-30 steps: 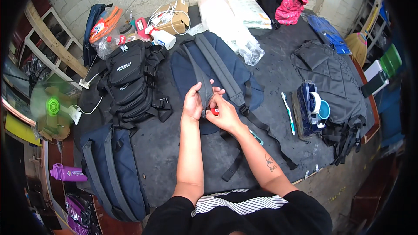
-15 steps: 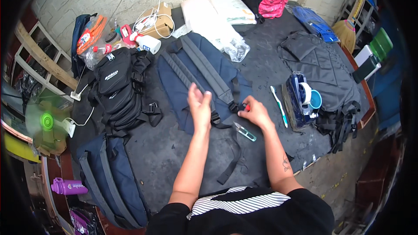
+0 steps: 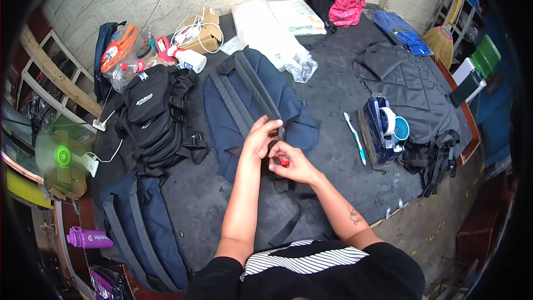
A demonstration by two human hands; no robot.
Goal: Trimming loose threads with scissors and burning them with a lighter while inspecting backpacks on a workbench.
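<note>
A navy blue backpack (image 3: 294, 105) lies in the middle of the table, its padded shoulder straps (image 3: 252, 86) facing up. At its near end my left hand (image 3: 261, 138) is closed on the lower part of a shoulder strap, fingers curled round it. My right hand (image 3: 292, 162) is right beside it, closed on a small red and black object (image 3: 282, 161) whose kind I cannot make out. The strap's buckle end is mostly hidden between the two hands. A loose webbing strap (image 3: 288, 225) trails toward me on the table.
A toothbrush (image 3: 355, 139) and a blue tray with tape rolls (image 3: 380, 128) lie to the right, by a dark grey backpack (image 3: 411, 89). Black bags (image 3: 150, 105) and another navy backpack (image 3: 147, 228) lie left. White plastic-wrapped packs (image 3: 261, 28) stand behind; a green fan (image 3: 63, 155) is far left.
My left hand has moved right and closed on the strap. My right hand has come left to meet it, still with the red object. The green thread snips are now hidden. The backpack has shifted slightly.
</note>
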